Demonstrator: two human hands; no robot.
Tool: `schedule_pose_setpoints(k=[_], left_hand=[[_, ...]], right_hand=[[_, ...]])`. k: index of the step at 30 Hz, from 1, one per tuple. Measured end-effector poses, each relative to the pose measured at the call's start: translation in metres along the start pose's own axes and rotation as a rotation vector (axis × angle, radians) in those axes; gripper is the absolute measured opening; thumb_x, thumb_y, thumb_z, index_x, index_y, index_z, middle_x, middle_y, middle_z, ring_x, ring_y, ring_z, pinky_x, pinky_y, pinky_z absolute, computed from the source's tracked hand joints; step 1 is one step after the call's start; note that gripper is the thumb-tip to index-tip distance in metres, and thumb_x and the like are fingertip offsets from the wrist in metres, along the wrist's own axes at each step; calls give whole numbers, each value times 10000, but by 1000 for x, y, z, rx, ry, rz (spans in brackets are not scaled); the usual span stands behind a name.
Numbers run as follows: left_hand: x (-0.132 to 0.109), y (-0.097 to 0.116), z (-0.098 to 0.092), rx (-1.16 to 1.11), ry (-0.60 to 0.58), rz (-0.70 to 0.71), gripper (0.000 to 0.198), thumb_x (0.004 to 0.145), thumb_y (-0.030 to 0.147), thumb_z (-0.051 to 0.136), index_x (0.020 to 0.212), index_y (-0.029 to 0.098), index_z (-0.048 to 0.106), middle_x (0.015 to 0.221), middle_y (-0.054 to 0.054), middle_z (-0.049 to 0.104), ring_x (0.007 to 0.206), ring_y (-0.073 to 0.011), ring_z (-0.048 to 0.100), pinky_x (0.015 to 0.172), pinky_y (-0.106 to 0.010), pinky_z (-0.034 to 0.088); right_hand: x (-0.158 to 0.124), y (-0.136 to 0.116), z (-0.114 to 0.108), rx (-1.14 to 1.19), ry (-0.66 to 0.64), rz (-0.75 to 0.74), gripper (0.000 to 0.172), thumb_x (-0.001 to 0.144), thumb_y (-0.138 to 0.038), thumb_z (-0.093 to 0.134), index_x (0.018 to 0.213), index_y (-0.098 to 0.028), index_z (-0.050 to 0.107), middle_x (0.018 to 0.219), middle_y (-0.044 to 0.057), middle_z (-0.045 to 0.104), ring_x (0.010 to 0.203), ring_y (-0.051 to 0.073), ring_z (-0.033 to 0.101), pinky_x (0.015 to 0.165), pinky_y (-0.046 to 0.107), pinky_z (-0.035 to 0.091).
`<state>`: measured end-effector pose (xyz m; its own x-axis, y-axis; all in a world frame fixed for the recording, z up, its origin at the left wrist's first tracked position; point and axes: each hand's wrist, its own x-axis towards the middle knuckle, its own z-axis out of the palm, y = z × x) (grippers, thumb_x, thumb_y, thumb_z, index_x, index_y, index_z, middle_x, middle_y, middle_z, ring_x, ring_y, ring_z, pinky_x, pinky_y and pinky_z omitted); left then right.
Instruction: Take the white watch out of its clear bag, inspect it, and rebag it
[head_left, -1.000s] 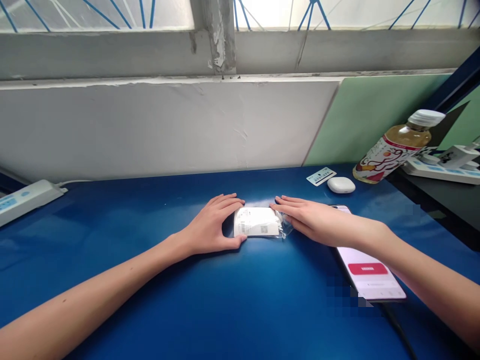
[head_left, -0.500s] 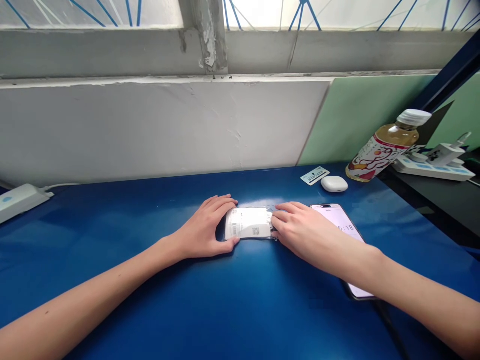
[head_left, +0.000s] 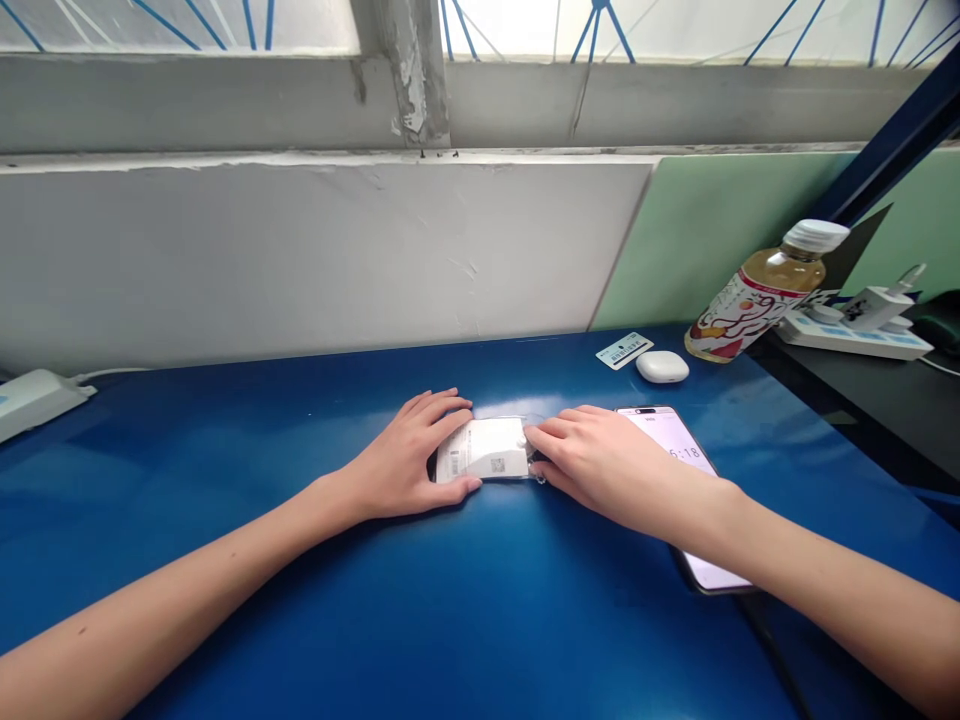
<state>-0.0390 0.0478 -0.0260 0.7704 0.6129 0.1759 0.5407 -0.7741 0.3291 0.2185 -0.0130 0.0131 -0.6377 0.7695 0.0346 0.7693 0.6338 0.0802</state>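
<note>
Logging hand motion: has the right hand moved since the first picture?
Yes, slightly toward the person. Judged against the phone, the right hand now leaves more of the phone's far end uncovered.

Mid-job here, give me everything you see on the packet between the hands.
The packet is small and oblong, with a clear, shiny, plastic-looking wrap around something white. Its upper face shows fine print, a barcode-like patch toward the left and a square code toward the lower right; the print is too small to read. It lies flat on the blue table. The left hand spans its left end; the right hand's fingertips meet the crinkled right end, hiding part of it.
</note>
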Motion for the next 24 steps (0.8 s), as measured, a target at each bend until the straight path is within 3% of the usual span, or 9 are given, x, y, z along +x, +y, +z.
schedule_pose_setpoints(k=[11, 18, 24], left_hand=[[-1, -1, 2, -18, 21, 35, 588, 839, 520, 673, 1303, 167, 594, 1396, -175, 572, 1371, -385, 457, 1159, -586, 319], [1, 1, 1, -12, 25, 67, 614, 828, 492, 685, 1322, 147, 568, 1366, -186, 598, 1355, -376, 479, 1158, -551, 343], [0, -2, 3, -12, 36, 88, 587, 845, 491, 683, 1313, 151, 586, 1373, -174, 590, 1356, -369, 478, 1153, -544, 353]], right_hand=[[1, 1, 3, 48, -13, 33, 106, 961, -203, 559, 950, -164, 657, 936, 73, 719, 806, 229, 663, 689, 347, 419], [1, 0, 5, -9, 48, -18, 162, 947, -165, 562, 813, -173, 652, 797, 49, 688, 719, 214, 640, 689, 355, 398], [2, -1, 1, 53, 7, 37, 115, 944, -224, 597, 871, -165, 663, 874, 51, 701, 769, 215, 646, 695, 349, 393]])
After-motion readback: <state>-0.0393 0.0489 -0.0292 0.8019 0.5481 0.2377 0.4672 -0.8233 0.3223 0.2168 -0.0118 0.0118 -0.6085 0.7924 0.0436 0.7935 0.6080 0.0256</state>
